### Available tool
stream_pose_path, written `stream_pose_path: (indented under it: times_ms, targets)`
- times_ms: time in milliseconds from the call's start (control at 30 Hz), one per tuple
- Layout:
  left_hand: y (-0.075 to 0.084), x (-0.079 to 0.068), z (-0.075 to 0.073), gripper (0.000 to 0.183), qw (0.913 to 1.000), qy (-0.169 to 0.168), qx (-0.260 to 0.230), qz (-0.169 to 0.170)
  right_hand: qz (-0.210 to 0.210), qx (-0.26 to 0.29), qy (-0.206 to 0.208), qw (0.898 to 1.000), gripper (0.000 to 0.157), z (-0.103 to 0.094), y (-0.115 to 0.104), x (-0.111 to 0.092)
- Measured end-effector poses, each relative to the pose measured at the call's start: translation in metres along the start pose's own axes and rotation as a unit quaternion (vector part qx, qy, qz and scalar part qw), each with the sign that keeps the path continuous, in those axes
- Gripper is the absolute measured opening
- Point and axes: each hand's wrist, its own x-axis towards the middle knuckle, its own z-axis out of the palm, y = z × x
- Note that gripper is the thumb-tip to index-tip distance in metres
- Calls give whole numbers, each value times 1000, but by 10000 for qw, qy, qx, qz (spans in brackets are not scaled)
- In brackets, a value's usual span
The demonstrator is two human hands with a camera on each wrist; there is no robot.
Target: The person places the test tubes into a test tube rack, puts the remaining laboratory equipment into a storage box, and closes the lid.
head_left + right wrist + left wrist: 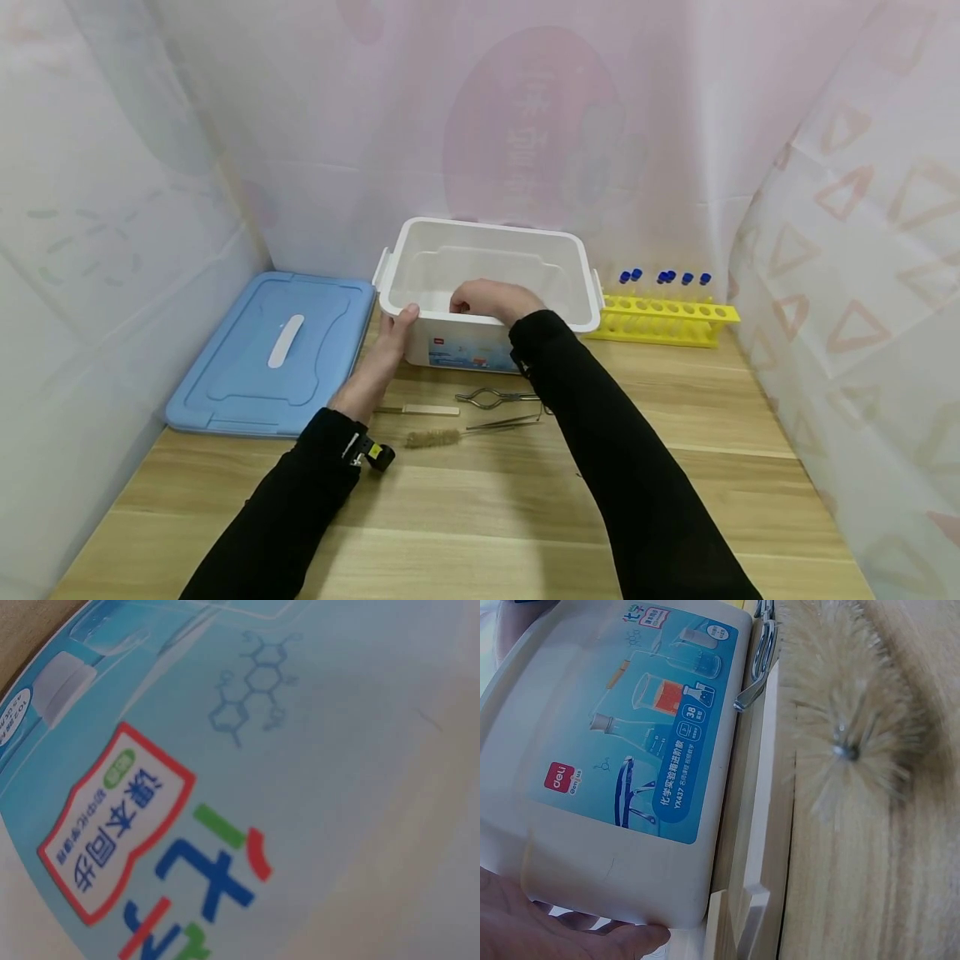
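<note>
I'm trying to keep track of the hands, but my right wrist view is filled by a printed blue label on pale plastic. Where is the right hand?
Observer: In the head view, the right hand reaches over the near rim into a white rectangular plastic box; its fingertips are hidden.
Operator: Understood. Is anything steadying the box?
Observer: The left hand holds it at the near left corner, thumb by the rim.
Operator: And is the lid on?
Observer: No, the blue rectangular plastic lid lies to the left of the box.
</note>
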Motion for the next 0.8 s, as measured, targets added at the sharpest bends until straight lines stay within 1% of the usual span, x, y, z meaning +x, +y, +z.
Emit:
stream_pose_path:
  times_ms: [33, 133, 300, 400, 533, 667, 800]
  targets:
    - [0, 0, 0, 103, 10000, 13, 31, -30, -69, -178, -15, 9998, 29, 0, 0, 1]
    - [0, -1, 0, 103, 9999, 27, 82, -115, -53, -295, -21, 9995, 32, -1, 0, 0]
    - [0, -1, 0, 103, 9997, 30, 126, -186, 340, -207, 108, 9992, 37, 0, 2, -9]
    - [-1, -2, 0, 104, 9998, -55, 116, -151, 514, -300, 201, 9980, 38, 1, 2, -15]
    - [-1, -6, -2, 103, 9995, -245, 121, -138, 598, -538, 282, 9964, 38, 2, 2, -19]
    - [0, -9, -3, 102, 9990, -335, 192, -239, 664, -601, 199, 9958, 40, 1, 2, -20]
    - [3, -11, -3, 103, 9986, -339, 246, -332, 734, -609, 47, 9954, 42, 0, 1, -19]
